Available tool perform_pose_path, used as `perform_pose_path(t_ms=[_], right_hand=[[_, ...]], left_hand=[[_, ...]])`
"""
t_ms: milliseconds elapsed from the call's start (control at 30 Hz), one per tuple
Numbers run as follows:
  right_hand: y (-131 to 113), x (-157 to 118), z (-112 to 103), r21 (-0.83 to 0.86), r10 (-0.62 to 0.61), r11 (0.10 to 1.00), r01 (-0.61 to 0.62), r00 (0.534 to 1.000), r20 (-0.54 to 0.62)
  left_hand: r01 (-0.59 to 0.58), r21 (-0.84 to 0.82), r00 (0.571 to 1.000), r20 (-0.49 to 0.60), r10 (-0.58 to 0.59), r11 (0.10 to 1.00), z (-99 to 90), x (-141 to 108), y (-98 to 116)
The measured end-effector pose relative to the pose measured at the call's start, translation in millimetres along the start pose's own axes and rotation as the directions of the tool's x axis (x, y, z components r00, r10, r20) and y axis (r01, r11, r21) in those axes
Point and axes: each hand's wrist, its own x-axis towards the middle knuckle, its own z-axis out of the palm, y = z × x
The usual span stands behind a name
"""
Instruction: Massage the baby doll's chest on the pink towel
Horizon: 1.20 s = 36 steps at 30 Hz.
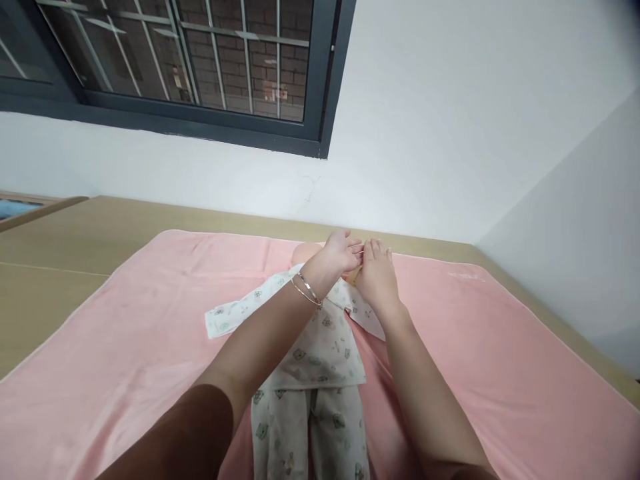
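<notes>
White baby clothes with a small print lie on a pink cloth: a long-sleeved top (320, 353) with trousers (337, 433) below it. A rounded skin-coloured shape (305, 253), perhaps a doll's head, shows at the collar. My left hand (344, 251) is above the collar, palm turned up, fingers apart, with bracelets at the wrist. My right hand (377, 272) is just right of it, back up, fingers stretched out, over the sleeve's upper end. The fingertips of both hands nearly meet. Between them shows a small yellowish thing (353, 275), mostly hidden. Neither hand visibly holds anything.
The pink cloth (465, 347) covers much of a wooden surface (50, 267). Behind stands a white wall (425, 120) with a dark-framed barred window (200, 123) at upper left. Something blue (15, 208) shows at the far left edge.
</notes>
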Motion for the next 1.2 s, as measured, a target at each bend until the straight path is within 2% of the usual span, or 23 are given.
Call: perform_pose_path(t_ms=[133, 233, 367, 467, 633, 767, 867, 967, 1000, 1067, 1200], right_hand=[[-2, -1, 2, -0.05, 0.004, 0.999, -0.004, 1.0, -0.001], [-5, -1, 3, -0.038, 0.022, 0.999, -0.023, 0.999, -0.029], [-10, -3, 4, -0.011, 0.042, 0.999, -0.043, 0.999, -0.033], [-13, -7, 6, -0.004, 0.056, 0.998, -0.056, 0.998, -0.028], [-24, -21, 8, -0.026, 0.073, 0.997, -0.073, 0.997, -0.035], [-45, -31, -4, -0.012, 0.137, 0.99, -0.137, 0.988, 0.067], [-66, -36, -18, 0.223, 0.085, 0.966, -0.132, 0.974, 0.21], [-84, -46, -30, 0.583, 0.001, 0.793, -0.176, 0.958, 0.288], [-90, -52, -35, 0.657, -0.012, 0.73, -0.189, 0.957, 0.289], [-102, -68, -45, 0.728, -0.034, 0.663, -0.177, 0.964, 0.265], [-125, -107, -68, 0.812, -0.199, 0.583, -0.02, 0.966, 0.166]], left_hand=[[0.02, 0.028, 0.999, 0.039, -0.022, 0.999, -5.9, -6, 4], [0.019, 0.069, 0.998, 0.054, -0.023, 0.997, -19.8, -19, 8], [-0.035, 0.104, 0.997, 0.068, 0.028, 0.994, -45.1, -46, 9], [-0.071, 0.129, 0.994, 0.087, 0.06, 0.989, -58.7, -73, 1], [-0.1, 0.201, 0.989, 0.128, 0.075, 0.974, -65.0, -113, -14], [-0.133, 0.224, 0.99, 0.07, 0.12, 0.965, -67.0, -123, -13], [-0.169, 0.221, 0.982, -0.042, 0.183, 0.96, -67.6, -122, -9], [-0.218, 0.218, 0.97, -0.06, 0.236, 0.951, -64.9, -124, -10], [-0.231, 0.22, 0.969, -0.038, 0.245, 0.948, -63.7, -125, -12], [-0.242, 0.23, 0.969, 0.002, 0.248, 0.943, -62.4, -128, -17], [-0.306, 0.283, 0.95, 0.021, 0.313, 0.909, -64.8, -129, -23]])
